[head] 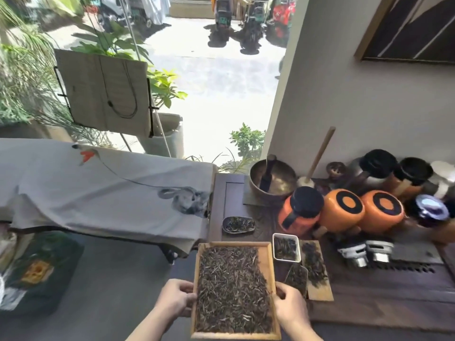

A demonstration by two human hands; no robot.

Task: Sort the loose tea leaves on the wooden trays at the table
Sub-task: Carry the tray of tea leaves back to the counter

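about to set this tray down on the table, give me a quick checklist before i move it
1. Left hand on the wooden tray: ok, grips its left edge.
2. Right hand on it: ok, grips its right edge.
3. Tea leaves inside the rim: ok.
4. Tray level: cannot tell.
5. Room on the right: not ok, white dish and bamboo scoop sit close.

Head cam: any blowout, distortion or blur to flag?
Head view: the sunlit pavement outside is blown out; wide-angle bends the pale wall edge; the round orange jars are soft; the rectangular wooden tray of tea leaves is evenly lit and readable.
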